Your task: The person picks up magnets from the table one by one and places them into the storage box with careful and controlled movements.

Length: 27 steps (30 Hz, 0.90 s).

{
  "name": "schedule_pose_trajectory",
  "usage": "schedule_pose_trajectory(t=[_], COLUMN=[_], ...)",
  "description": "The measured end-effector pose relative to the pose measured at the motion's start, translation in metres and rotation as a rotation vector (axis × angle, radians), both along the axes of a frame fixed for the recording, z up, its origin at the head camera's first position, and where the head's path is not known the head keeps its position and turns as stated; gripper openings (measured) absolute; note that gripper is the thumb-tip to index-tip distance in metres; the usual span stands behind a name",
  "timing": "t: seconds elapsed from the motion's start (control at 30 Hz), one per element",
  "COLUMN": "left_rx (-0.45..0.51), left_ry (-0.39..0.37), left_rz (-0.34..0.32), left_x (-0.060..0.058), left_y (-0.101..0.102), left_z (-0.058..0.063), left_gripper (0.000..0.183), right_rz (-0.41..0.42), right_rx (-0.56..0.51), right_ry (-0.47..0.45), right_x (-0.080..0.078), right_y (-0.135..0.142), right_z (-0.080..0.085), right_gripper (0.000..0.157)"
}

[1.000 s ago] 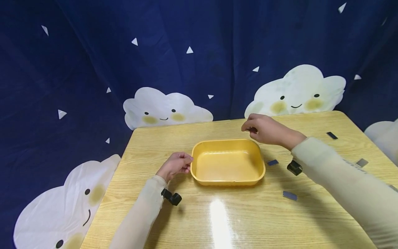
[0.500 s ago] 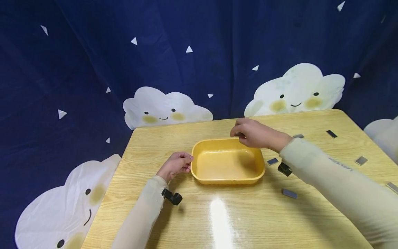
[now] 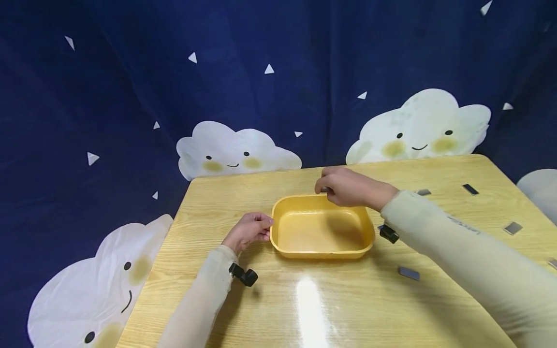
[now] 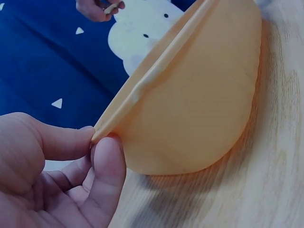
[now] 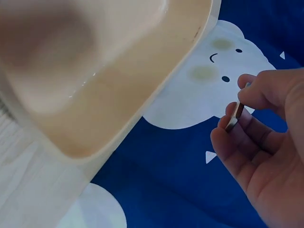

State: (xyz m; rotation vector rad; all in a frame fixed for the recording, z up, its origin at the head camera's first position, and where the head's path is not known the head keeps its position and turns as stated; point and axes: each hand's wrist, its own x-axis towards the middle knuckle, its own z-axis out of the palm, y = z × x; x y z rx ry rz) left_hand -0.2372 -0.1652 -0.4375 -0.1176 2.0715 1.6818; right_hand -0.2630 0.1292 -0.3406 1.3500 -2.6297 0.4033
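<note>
Currently, tray (image 3: 304, 232) is pinched by left fingers (image 4: 109, 162); tile (image 5: 235, 116), gripped by right fingers (image 5: 232, 159), may be dropped behind tray if grip slackens.

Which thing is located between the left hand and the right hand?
The yellow tray: the head view shows it between the left hand, pinching it, and the right hand.

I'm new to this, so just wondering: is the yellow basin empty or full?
Empty, as far as visible: the head view shows only bare surface inside the yellow basin.

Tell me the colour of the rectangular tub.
The rectangular tub is yellow-orange, best seen in the head view.
</note>
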Motion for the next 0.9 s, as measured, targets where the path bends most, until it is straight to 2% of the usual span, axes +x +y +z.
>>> schedule_pose_trajectory(t=[0.37,0.63,0.9], left_rx=[0.0,0.025,0.018], left_ry=[-0.013,-0.027,-0.053], left_rz=[0.007,0.001,0.013], left_x=[-0.002,0.0,-0.003], left_y=[0.0,0.0,-0.003], left_z=[0.001,-0.002,-0.003], left_gripper=[0.022,0.024,0.02], right_rz=[0.046,-0.019,-0.013], right_rx=[0.063,0.135,0.161], right_ry=[-0.015,-0.094,-0.118], right_x=[-0.006,-0.003,-0.007], right_y=[-0.029,-0.041,-0.057], right_z=[0.006,0.002,-0.009], right_gripper=[0.029,0.029,0.028])
